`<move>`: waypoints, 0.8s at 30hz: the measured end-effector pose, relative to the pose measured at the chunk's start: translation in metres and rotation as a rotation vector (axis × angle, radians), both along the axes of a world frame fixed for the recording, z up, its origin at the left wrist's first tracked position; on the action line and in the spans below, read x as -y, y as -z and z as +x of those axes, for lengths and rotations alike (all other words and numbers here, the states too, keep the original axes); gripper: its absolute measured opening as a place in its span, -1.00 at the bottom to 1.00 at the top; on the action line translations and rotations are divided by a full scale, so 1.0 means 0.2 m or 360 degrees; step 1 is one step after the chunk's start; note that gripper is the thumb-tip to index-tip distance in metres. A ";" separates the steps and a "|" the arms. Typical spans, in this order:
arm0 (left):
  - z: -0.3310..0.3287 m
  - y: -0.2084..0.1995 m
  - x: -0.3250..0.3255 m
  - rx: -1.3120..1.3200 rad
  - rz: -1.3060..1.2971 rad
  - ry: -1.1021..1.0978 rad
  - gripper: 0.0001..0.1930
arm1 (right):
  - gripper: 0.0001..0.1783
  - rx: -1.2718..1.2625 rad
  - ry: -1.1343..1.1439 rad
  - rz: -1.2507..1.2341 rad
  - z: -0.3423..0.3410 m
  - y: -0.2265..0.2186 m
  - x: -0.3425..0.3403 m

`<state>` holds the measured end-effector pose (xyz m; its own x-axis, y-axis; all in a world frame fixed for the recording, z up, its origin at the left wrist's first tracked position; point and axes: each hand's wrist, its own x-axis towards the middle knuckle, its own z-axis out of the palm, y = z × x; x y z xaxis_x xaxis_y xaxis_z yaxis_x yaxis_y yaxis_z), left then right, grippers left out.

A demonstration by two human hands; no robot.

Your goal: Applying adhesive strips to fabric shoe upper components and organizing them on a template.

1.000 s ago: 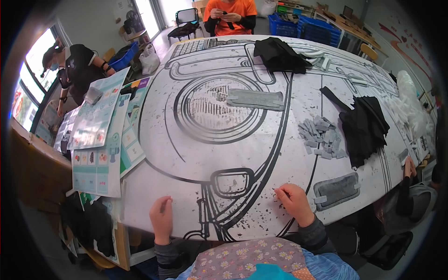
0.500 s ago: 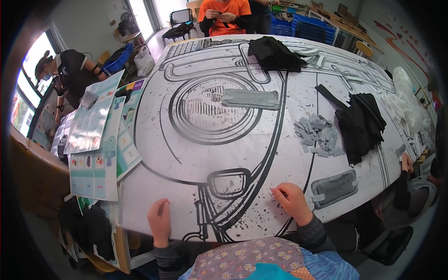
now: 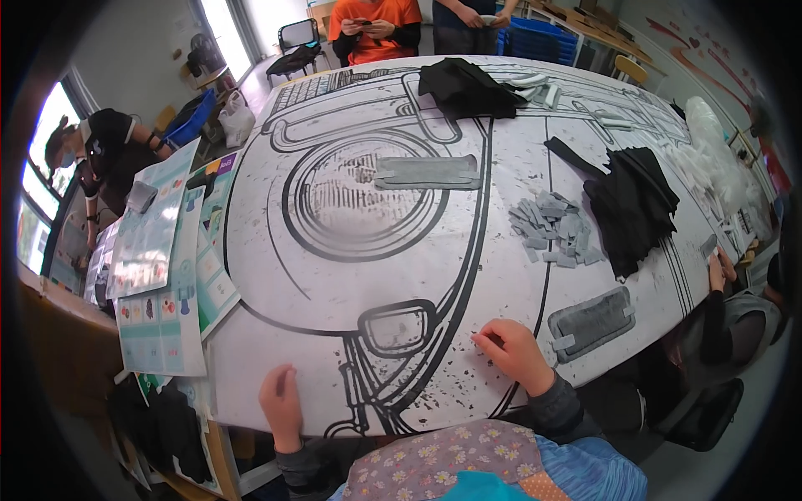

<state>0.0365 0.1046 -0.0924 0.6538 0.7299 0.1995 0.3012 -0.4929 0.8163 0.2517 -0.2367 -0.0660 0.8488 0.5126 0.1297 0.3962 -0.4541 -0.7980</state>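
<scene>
Everything on the table [image 3: 288, 346] has slid left in my view, and a standing person [image 3: 455, 35] shows more fully at the far side. Over the near edge I see the left hand [image 3: 281, 402] and right hand [image 3: 515, 355] loosely curled, fingers narrow, though I cannot tell whether either pinches anything. Near right, beside the right hand, lies a rounded, fuzzy-looking grey pad [image 3: 593, 326] with pale tabs.

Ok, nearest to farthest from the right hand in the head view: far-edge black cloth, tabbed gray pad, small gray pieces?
1. Tabbed gray pad, right of the right hand
2. Small gray pieces, beyond the pad
3. Black cloth, far edge
</scene>
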 end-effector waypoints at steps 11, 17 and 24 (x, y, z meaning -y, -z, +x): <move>0.00 -0.01 0.01 -0.0001 -0.0039 -0.0016 -0.86 | -0.78 -0.0047 -0.0020 -0.0020 0.00 0.01 0.01; 0.00 0.00 0.00 0.0005 -0.0092 -0.0009 -0.85 | -0.78 0.0017 -0.0054 0.0012 0.00 0.00 0.01; -0.01 0.00 0.00 -0.0002 -0.0122 -0.0010 -0.84 | -0.80 0.0024 -0.0060 0.0023 0.01 0.01 0.02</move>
